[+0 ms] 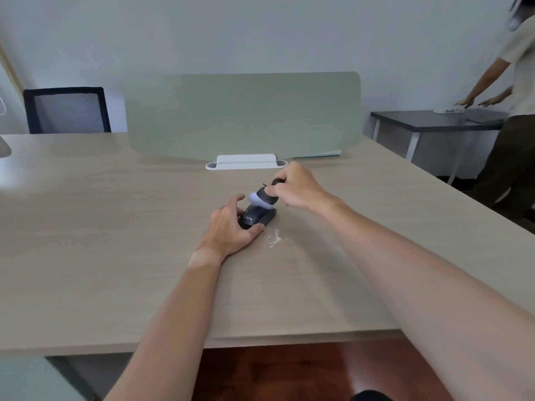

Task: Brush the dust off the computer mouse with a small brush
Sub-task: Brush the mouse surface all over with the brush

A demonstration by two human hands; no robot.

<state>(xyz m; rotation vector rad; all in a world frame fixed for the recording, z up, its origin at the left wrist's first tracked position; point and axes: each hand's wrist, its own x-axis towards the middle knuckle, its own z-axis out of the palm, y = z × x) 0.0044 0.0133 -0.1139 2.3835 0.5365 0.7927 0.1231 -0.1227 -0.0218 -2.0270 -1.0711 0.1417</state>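
- The left grip (pixel 231 224) is wrapped around the black computer mouse (pixel 256 218), thumb on its near side and fingers on the far side, pinning it to the tabletop (pixel 115 227).
- The right grip (pixel 298 188) pinches the dark handle of the small brush (pixel 265 198), just beyond the left grip.
- The brush's pale bristle head touches the top of the mouse.
- White dust (pixel 275 238) lies on the tabletop just right of the left grip.
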